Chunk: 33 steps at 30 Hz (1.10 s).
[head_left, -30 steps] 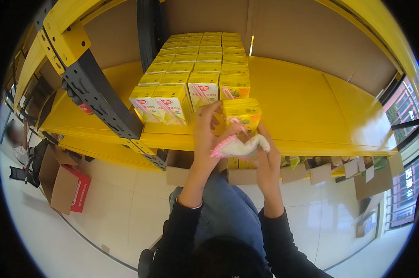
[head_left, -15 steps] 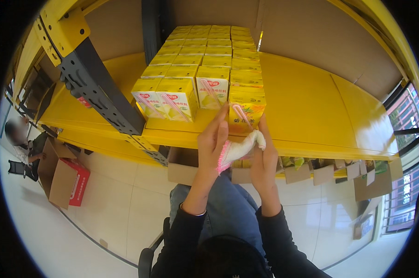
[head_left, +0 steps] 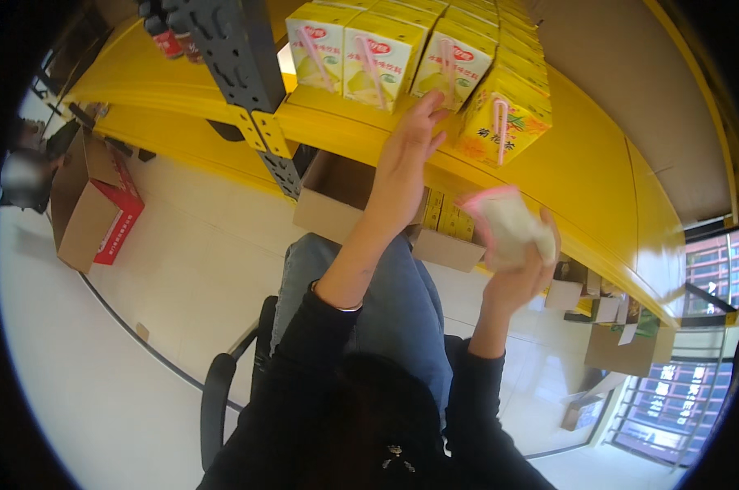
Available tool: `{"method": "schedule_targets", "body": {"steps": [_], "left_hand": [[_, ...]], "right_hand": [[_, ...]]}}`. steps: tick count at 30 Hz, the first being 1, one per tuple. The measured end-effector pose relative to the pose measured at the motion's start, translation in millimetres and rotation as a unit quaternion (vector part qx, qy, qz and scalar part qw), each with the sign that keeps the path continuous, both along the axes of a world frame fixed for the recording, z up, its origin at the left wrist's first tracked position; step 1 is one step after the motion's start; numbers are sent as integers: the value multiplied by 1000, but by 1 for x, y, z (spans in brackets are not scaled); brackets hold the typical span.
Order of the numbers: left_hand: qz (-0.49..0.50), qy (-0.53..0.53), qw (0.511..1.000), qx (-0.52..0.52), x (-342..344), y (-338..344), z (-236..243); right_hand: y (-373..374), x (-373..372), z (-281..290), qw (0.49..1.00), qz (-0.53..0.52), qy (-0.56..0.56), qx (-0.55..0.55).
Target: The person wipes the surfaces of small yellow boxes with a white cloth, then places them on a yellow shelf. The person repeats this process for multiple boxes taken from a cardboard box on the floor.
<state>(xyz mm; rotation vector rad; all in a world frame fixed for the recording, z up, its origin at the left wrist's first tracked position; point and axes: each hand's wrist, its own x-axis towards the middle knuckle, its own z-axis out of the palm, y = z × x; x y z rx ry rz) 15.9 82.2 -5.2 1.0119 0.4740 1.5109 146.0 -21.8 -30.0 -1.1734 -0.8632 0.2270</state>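
Note:
On the yellow shelf (head_left: 369, 131) stand rows of small drink cartons with pink straws on their fronts. My left hand (head_left: 410, 151) is raised at the shelf's front edge, fingers stretched out and holding nothing. Its fingertips are by the lower front of a pale pear-pictured carton (head_left: 454, 68); whether they touch cannot be made out. To its right, a yellow flower-patterned carton (head_left: 504, 122) heads another row. My right hand (head_left: 520, 273) grips a white cloth (head_left: 508, 224) with pink edging, slightly below the shelf edge and apart from the cartons.
A dark metal upright (head_left: 231, 53) rises left of the cartons, with dark bottles (head_left: 164, 37) beyond it. Below the shelf is an open cardboard box (head_left: 329, 212). A red and brown box (head_left: 100, 204) sits on the floor at left, near another person. A chair armrest (head_left: 218, 384) is beside me.
Both hands have come away from the flower-patterned carton. My right hand has drawn back to the right with the cloth; my left is now beside the pale carton. The view has tilted.

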Motion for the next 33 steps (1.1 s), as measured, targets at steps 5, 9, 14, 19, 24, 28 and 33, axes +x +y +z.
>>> {"method": "schedule_targets", "body": {"steps": [5, 9, 14, 19, 24, 28, 33], "left_hand": [[-146, 74, 985, -53, -39, -3, -22], [-184, 242, 952, -41, -43, -6, -48], [-224, 542, 805, 92, -12, -9, -88], [-224, 422, 878, -10, 54, -7, -171], [-261, 113, 905, -317, 68, 2, -201], [-242, -47, 866, -434, 79, 9, -187], [-294, -27, 866, -403, 91, 24, -178]], "right_hand": [[-38, 45, -55, 969, 98, 74, -214], [-58, 44, -72, 925, 149, 103, -334], [-48, 39, -81, 900, 131, -64, -411], [-18, 43, -94, 873, 125, -269, -388], [13, 35, -89, 817, 65, -426, -383], [40, 60, -102, 836, 19, -408, -367], [82, 78, -99, 817, 12, -451, -359]]}}
